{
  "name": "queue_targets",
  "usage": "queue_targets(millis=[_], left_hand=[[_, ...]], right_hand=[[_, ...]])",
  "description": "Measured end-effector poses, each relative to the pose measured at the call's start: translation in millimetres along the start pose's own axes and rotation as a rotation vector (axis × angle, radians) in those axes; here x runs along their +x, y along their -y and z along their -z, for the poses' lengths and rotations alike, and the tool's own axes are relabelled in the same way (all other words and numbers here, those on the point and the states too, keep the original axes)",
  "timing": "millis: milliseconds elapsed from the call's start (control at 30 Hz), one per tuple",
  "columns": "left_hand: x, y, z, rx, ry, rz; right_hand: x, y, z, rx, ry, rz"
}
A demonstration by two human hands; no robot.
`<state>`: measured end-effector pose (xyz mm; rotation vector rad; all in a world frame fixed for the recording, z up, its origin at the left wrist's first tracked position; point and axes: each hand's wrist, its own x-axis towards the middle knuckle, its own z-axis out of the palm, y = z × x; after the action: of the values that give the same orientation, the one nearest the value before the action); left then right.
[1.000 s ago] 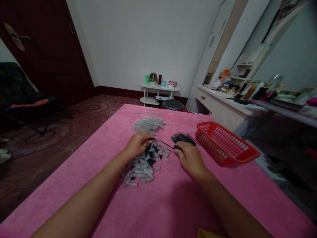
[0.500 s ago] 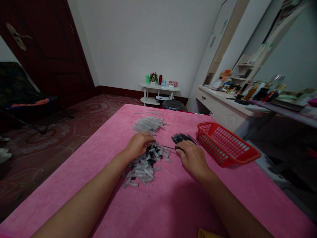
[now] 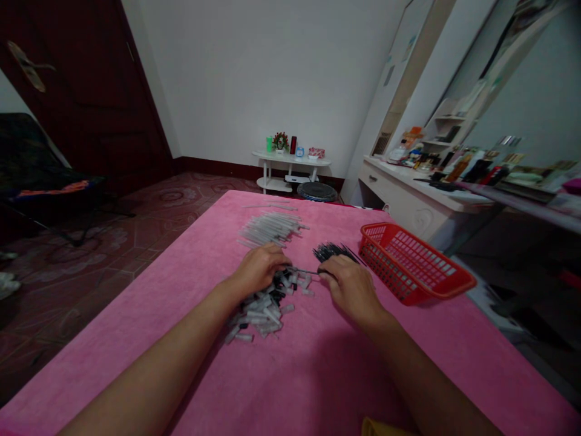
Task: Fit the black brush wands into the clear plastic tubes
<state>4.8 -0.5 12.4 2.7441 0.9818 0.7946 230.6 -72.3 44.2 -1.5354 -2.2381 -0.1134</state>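
Both my hands rest on a pink cloth-covered table [image 3: 318,375]. My left hand [image 3: 259,269] is closed over the far end of a heap of small clear and black caps [image 3: 265,303], pinching something small I cannot make out. My right hand [image 3: 350,284] pinches the end of a thin dark rod [image 3: 305,271] that points left to the left hand's fingertips. A bundle of thin black rods [image 3: 333,251] lies just beyond my right hand. A pile of long clear tubes [image 3: 270,227] lies farther back.
A red plastic basket [image 3: 415,266] stands at the table's right edge. Beyond the table are a small white side table [image 3: 293,163], a round dark stool [image 3: 316,192], a dressing table with bottles [image 3: 436,175] on the right, and a dark chair [image 3: 31,181] at left.
My right hand has drawn one thin rod out of the black bundle and turned it toward the left hand. The left hand has closed and lifted slightly to meet the rod's tip.
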Motion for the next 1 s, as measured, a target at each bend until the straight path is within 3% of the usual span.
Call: queue_targets(millis=[133, 200, 300, 400, 467, 567, 733, 1000], left_hand=[[1.2, -12.2, -3.3, -0.05, 0.008, -0.024], [2.4, -16.2, -3.0, -0.074, -0.016, -0.004], [3.1, -9.9, -2.4, -0.116, -0.141, 0.09], [0.2, 11.1, -5.6, -0.211, -0.348, 0.22], [-3.9, 27.4, -9.9, -0.283, -0.49, 0.32], [-10.7, 45.1, -16.3, -0.32, -0.562, 0.394], [-14.7, 51.1, -20.7, -0.387, -0.599, 0.421], [-12.9, 51.2, -24.7, -0.383, -0.563, 0.386]], right_hand=[[0.0, 5.5, -6.5, 0.052, -0.041, 0.009], [0.1, 7.2, -8.9, 0.104, -0.135, 0.003], [-0.7, 7.3, -11.0, 0.194, -0.342, -0.042], [-3.1, 8.7, -13.9, 0.239, -0.387, -0.045], [-4.7, 12.6, -17.5, 0.221, -0.304, -0.014], [-5.0, 21.1, -24.8, 0.151, -0.117, 0.02], [3.6, 29.4, -34.4, 0.005, 0.151, 0.042], [31.6, 44.8, -28.6, -0.213, 0.35, 0.147]])
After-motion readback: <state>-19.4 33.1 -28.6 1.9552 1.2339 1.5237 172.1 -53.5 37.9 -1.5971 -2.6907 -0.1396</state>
